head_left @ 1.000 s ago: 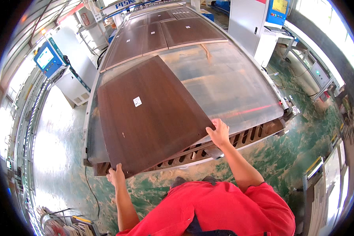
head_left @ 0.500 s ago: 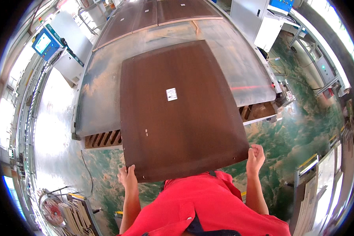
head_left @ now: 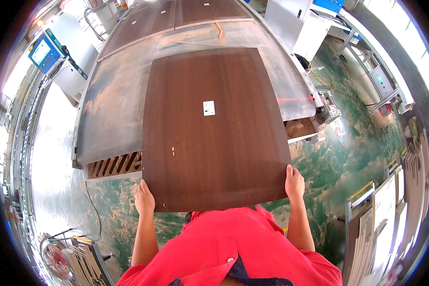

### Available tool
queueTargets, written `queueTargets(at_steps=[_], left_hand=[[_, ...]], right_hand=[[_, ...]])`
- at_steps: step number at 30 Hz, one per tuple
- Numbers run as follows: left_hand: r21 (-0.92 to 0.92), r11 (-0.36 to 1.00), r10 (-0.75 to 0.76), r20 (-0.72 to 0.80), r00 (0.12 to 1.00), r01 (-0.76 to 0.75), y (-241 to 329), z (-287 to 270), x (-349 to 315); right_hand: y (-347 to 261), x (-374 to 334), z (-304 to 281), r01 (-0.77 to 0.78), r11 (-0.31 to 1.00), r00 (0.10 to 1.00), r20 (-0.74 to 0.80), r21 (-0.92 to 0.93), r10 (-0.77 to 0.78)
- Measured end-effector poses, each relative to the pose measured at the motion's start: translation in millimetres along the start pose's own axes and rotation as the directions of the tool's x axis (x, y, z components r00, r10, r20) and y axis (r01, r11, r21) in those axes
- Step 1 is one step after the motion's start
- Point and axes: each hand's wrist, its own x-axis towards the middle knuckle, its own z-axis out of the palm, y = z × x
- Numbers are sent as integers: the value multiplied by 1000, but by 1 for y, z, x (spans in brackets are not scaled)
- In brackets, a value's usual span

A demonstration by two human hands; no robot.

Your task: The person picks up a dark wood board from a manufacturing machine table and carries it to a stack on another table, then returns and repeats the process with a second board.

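A large dark brown wooden panel (head_left: 209, 128) with a small white sticker lies lengthwise over a long metal table (head_left: 109, 105), its near end hanging past the table's edge toward me. My left hand (head_left: 144, 199) grips the panel's near left corner. My right hand (head_left: 294, 182) grips its near right corner. Both forearms reach up from my red shirt at the bottom of the view.
More brown panels (head_left: 176, 14) lie at the table's far end. A slatted brown frame (head_left: 114, 164) shows under the table's near left edge. A blue-screened control unit (head_left: 45, 50) stands at left, white cabinets (head_left: 300, 24) at right. Stacked boards (head_left: 405, 190) lean at right on the green floor.
The panel swung from a diagonal position to lie straight along the table and came closer to me. Both hands shifted to its near corners.
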Motion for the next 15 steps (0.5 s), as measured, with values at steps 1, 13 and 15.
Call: queueTargets(at_steps=[1,13,15], left_hand=[[38,999,14,-14,1000,-14,-1,2,0],[-251,966,12,-203,979,-64,-14,59,13],[-278,960,-10,-195,981,-46,-11,57,10]], right_hand=[[1,0,1,11,999,1000,-4,-33,-12],[48,21,84,-155,864,980,-36,480,196],[50,20,85,-260,875,951,-48,409,305]])
